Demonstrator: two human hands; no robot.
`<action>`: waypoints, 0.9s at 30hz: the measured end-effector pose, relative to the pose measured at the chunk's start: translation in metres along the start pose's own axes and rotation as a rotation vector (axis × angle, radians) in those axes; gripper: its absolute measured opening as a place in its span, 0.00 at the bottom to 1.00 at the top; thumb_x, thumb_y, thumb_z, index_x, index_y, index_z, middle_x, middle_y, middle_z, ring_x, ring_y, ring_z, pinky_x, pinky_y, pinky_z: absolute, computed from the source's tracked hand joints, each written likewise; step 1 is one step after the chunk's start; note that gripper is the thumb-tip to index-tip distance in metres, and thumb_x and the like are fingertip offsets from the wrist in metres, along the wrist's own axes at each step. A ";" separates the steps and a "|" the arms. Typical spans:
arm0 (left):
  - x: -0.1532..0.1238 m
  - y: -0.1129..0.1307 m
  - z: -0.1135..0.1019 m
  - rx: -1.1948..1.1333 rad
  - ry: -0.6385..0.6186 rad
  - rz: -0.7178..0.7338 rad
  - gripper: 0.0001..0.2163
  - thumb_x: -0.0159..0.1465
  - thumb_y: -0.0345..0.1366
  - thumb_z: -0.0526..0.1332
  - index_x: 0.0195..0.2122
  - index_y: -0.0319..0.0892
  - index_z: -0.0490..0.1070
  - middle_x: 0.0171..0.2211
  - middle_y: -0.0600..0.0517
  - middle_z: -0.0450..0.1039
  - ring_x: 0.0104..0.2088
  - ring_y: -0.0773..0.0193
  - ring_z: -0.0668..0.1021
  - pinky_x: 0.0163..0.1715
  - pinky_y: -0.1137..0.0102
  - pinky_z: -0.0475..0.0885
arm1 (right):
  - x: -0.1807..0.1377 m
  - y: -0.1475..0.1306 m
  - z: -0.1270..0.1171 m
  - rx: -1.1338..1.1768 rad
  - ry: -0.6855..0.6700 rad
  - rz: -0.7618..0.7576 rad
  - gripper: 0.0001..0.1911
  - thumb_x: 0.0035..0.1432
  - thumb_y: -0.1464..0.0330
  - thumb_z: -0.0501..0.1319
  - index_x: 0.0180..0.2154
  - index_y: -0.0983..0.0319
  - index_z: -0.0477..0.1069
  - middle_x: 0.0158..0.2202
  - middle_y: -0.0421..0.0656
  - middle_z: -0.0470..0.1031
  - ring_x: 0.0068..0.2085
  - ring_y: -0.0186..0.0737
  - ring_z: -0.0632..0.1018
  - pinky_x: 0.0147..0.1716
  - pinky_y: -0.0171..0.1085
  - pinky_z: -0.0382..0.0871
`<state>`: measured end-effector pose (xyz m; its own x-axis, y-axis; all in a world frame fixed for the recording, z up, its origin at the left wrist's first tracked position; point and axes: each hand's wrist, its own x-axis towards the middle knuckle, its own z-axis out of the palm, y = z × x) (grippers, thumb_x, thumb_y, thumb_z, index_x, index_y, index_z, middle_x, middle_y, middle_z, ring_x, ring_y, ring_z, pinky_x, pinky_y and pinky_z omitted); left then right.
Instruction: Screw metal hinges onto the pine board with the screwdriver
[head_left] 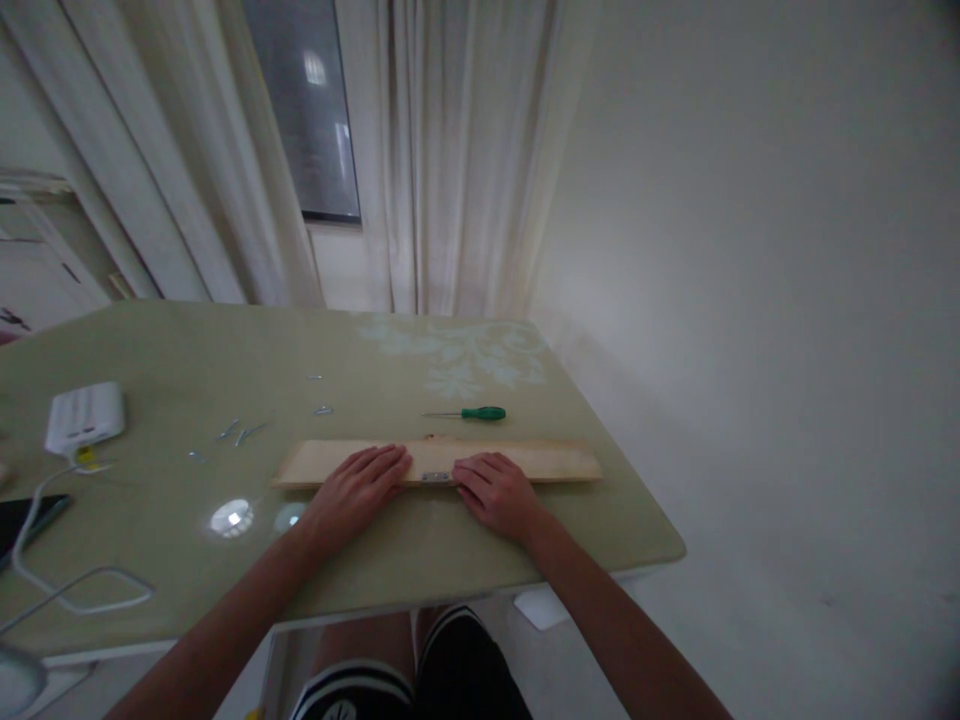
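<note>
A long pale wooden board [555,462] lies flat across the green table [187,360], near its front right part. A small metal hinge [435,477] sits at the board's near edge, between my hands. My left hand [358,489] rests flat on the board, fingers stretched out and holding nothing. My right hand [495,490] lies on the board just right of the hinge, fingers slightly curled and apart. A green-handled screwdriver [472,413] lies on the table just beyond the board.
Several small metal screws and fittings [240,432] are scattered left of the board. A white power bank [84,416] with a white cable [75,590] and a dark phone [30,515] sit at the table's left. Curtains and a wall stand behind.
</note>
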<state>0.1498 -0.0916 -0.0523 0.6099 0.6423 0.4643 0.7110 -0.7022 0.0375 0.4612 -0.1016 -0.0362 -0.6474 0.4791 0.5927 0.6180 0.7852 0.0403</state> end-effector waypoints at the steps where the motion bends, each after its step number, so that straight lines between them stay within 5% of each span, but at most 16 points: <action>1: 0.000 0.000 0.000 -0.001 -0.007 -0.002 0.18 0.74 0.34 0.59 0.63 0.45 0.75 0.62 0.41 0.77 0.63 0.48 0.78 0.64 0.52 0.74 | 0.000 0.000 0.000 0.001 -0.002 0.006 0.11 0.71 0.68 0.61 0.52 0.60 0.77 0.50 0.48 0.85 0.48 0.45 0.81 0.49 0.44 0.75; 21: 0.003 0.006 -0.005 -0.009 -0.043 -0.032 0.17 0.76 0.42 0.58 0.63 0.47 0.74 0.63 0.41 0.76 0.62 0.48 0.78 0.63 0.52 0.72 | -0.001 -0.003 -0.003 0.045 -0.049 0.100 0.19 0.67 0.63 0.67 0.56 0.61 0.75 0.56 0.52 0.82 0.54 0.50 0.80 0.55 0.49 0.74; 24: 0.011 0.008 -0.011 -0.035 -0.081 -0.046 0.23 0.73 0.47 0.63 0.67 0.48 0.70 0.67 0.42 0.72 0.64 0.47 0.75 0.65 0.51 0.69 | 0.003 -0.002 -0.005 0.085 0.015 0.129 0.19 0.67 0.61 0.66 0.56 0.61 0.75 0.54 0.52 0.83 0.53 0.51 0.80 0.55 0.49 0.74; 27: 0.028 0.007 -0.021 -0.087 -0.165 -0.072 0.35 0.67 0.49 0.68 0.72 0.49 0.62 0.72 0.42 0.65 0.68 0.45 0.71 0.67 0.51 0.65 | 0.019 0.016 -0.006 0.035 0.076 0.325 0.16 0.70 0.63 0.62 0.55 0.61 0.75 0.51 0.51 0.83 0.52 0.50 0.80 0.55 0.49 0.74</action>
<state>0.1646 -0.0848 -0.0208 0.6128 0.7283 0.3068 0.7261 -0.6721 0.1451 0.4617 -0.0823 -0.0197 -0.3829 0.6771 0.6284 0.7701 0.6096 -0.1877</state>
